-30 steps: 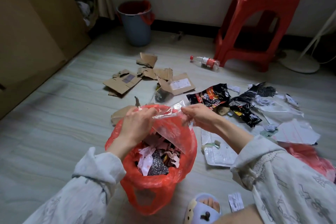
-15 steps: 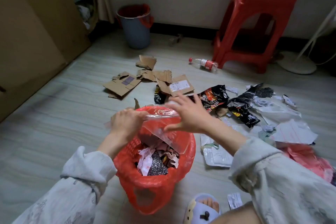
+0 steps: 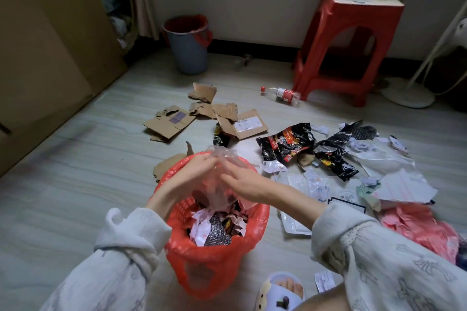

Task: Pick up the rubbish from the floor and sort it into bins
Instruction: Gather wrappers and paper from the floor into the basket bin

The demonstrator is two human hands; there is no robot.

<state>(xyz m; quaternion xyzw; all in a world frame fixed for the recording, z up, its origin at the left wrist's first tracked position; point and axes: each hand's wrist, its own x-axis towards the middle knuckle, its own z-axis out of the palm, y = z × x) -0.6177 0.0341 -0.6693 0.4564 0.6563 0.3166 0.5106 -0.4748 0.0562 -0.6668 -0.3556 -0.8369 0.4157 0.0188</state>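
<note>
A bin lined with a red bag [image 3: 214, 257] stands on the floor right in front of me, part full of paper scraps and wrappers. Over its mouth I hold a crumpled clear plastic bag [image 3: 217, 184]. My left hand [image 3: 192, 174] grips its upper left part. My right hand [image 3: 242, 184] presses against it from the right with fingers stretched out. Torn cardboard pieces [image 3: 171, 122], black snack wrappers [image 3: 288, 146], white papers [image 3: 401, 184] and a plastic bottle [image 3: 283, 94] lie on the floor beyond.
A blue bucket with a red liner [image 3: 188, 45] stands by the far wall. A red plastic stool [image 3: 348, 45] is at the back right, a white fan base [image 3: 406, 94] beside it. A brown cabinet [image 3: 45, 58] fills the left. A pink bag [image 3: 424, 227] lies at right.
The clear plastic bag, stretched flat between my hands before, is now bunched up over the bin. Both hands have come together and lowered toward the bin's mouth.
</note>
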